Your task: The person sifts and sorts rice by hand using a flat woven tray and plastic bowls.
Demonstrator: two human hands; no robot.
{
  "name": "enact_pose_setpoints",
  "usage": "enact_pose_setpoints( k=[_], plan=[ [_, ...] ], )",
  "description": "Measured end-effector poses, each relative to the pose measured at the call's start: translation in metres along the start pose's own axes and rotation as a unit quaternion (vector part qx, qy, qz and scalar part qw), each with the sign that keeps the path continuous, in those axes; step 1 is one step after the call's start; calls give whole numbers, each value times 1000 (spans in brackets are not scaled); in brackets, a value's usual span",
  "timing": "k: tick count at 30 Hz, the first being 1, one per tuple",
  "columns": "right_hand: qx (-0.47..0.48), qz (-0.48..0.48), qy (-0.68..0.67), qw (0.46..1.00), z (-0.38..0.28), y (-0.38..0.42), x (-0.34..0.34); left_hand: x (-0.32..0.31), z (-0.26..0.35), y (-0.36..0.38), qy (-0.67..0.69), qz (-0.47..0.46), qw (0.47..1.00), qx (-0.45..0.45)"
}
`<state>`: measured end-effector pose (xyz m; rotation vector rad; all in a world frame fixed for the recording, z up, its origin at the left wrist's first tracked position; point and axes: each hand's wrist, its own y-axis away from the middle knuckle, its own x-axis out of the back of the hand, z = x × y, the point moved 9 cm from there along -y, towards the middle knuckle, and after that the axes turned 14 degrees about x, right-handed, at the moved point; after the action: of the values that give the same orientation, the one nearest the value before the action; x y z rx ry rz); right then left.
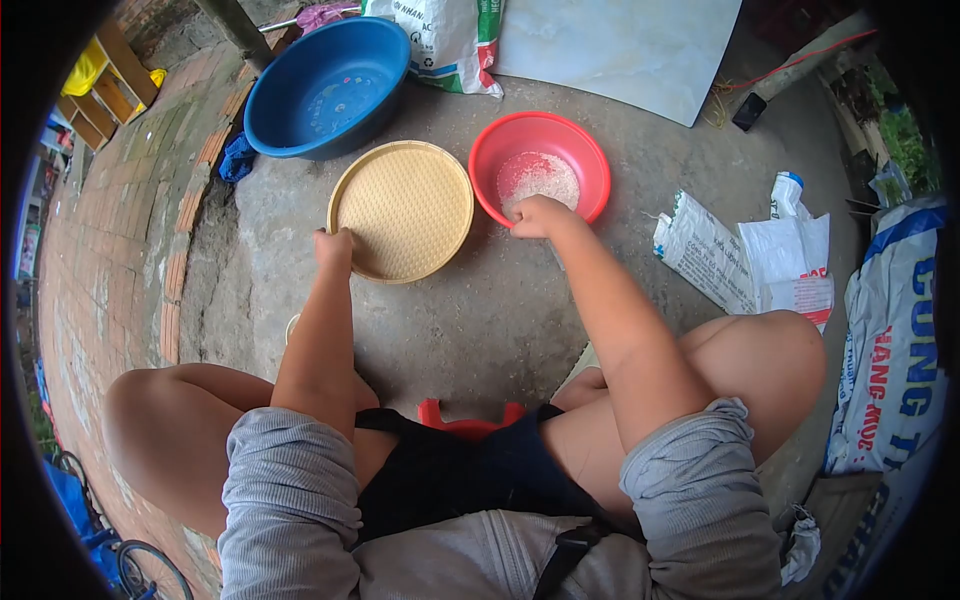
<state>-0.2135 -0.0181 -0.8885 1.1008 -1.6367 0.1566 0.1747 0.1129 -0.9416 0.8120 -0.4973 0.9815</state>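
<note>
My left hand [334, 248] is closed on the near left rim of a round, cream-coloured woven-pattern tray [405, 210]. The tray shows no contents on its surface. At the near rim of a red plastic basin [592, 150], my right hand [538, 216] has its fingers curled over the edge; the fingertips are partly hidden. White rice-like grains [545, 178] lie spread over the basin's bottom. Tray and basin are side by side in front of me, the tray on the left.
A large blue basin [330, 90] sits beyond the tray, beside a printed sack [450, 45]. A pale marbled board [620, 50] lies at the back. Flattened white bags [710, 250] are on the concrete at right, near large printed sacks [890, 350]. A red stool [470, 425] shows beneath me.
</note>
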Motion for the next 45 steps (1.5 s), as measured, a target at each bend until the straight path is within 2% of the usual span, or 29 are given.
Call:
enact_pose_setpoints(
  k=[1,3,4,5,6,7,8,9,11,12,13,15,17,18,20,21,24,25,27,28,30,32,34,36,40,42,45],
  plan=[
    [1,4,-48,999,0,-2,-3,4,6,10,-1,0,1000,0],
    [0,8,-97,995,5,-5,-10,28,40,41,-58,121,985,-108],
    [0,52,-125,991,14,-10,-11,28,50,51,-60,120,985,-108],
    [0,96,-153,984,23,-14,-11,35,65,64,-52,175,975,-123],
    [-1,94,-154,984,31,-18,-16,40,78,77,-44,231,962,-139],
    [-40,119,-111,986,44,-17,-14,35,88,85,-46,230,962,-138],
    [-79,143,-68,984,56,-15,-12,29,106,100,-32,231,952,-199],
    [-80,142,-70,984,56,-13,-10,20,123,115,-18,231,937,-260],
    [-166,152,-45,973,67,3,1,-18,147,136,88,69,935,-337],
    [-167,153,-46,973,69,3,1,-39,156,154,101,-14,936,-336],
    [-195,162,-38,967,75,7,2,-61,167,175,112,-97,931,-334],
    [-225,174,-29,958,83,10,4,-110,175,215,53,-256,907,-329],
    [-248,146,-43,957,93,12,-5,-152,167,248,-24,-323,876,-358],
    [-249,145,-40,957,95,11,-8,-162,160,253,-21,-324,876,-357],
    [-230,131,-50,963,95,5,-17,-180,151,274,-107,-299,831,-456],
    [-230,130,-48,963,91,4,-17,-185,148,273,-106,-300,832,-454],
    [-211,109,-39,971,79,-6,-22,-202,136,266,-274,-268,829,-406],
    [-212,107,-39,971,78,-8,-25,-206,136,268,-273,-270,829,-406],
    [-229,70,-3,971,75,-9,-33,-215,138,272,-336,-256,797,-433],
    [-214,91,8,973,71,-9,-31,-217,140,272,-336,-256,797,-432],
    [-218,107,-4,970,67,-10,-28,-229,133,278,-453,-240,715,-475],
    [-222,122,-16,967,65,-13,-27,-266,110,255,-443,-241,735,-453],
    [-190,153,-22,970,59,-19,-29,-260,109,256,-434,-245,753,-429],
    [-171,149,-34,973,56,-28,-34,-247,100,252,-451,-252,776,-362],
    [-146,134,-71,978,61,-35,-40,-251,96,253,-474,-218,760,-387],
    [-151,116,-100,977,69,-39,-47,-247,102,254,-447,-197,782,-388],
    [-169,108,-128,971,75,-37,-53,-247,108,255,-432,-237,776,-394]
  ],
)
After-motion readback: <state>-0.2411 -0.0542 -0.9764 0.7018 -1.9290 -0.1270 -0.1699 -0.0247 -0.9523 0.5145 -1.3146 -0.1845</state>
